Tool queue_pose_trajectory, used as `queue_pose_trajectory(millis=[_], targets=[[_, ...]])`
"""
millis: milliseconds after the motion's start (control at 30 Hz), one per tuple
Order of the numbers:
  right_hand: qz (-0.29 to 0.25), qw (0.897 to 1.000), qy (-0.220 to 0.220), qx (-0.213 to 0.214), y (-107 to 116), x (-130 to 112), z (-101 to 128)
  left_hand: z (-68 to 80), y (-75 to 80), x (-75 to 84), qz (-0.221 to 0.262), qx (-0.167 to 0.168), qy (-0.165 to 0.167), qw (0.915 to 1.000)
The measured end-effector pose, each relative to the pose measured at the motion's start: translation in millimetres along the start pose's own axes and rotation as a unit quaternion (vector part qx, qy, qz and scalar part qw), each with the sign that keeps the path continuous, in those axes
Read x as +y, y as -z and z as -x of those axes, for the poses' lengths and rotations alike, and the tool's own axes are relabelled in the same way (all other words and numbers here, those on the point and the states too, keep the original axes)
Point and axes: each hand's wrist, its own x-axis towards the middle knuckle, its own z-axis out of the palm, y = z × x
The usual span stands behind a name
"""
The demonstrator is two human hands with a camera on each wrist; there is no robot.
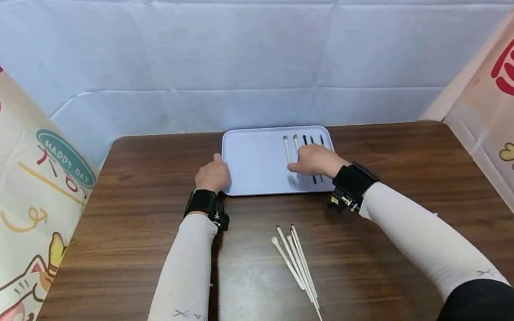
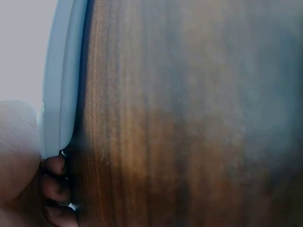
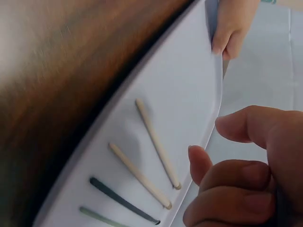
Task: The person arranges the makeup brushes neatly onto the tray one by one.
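Two pale sticks (image 3: pixel 154 142) and dark ones lie parallel in the tray (image 1: pixel 259 174). The left hand (image 1: pixel 211 175) grips the tray's near-left corner; the right hand (image 1: pixel 315 161), fingers loosely curled and holding nothing, rests by the sticks. Keeping the tray braced should help keep the row even.

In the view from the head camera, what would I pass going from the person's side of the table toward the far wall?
Loose white sticks on the wooden table → the left hand and right hand at the near edge of the white tray → white and dark sticks lined up in the tray → white cloth backdrop.
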Motion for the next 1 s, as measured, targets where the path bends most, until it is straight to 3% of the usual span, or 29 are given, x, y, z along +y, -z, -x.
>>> queue_pose_trajectory(millis=[1000], targets=[[-0.007, 1.0, 0.029, 0.001, -34, -11, 63, 0.1, -0.2, -1.5, -0.001, 0.0, -0.008, 1.0]])
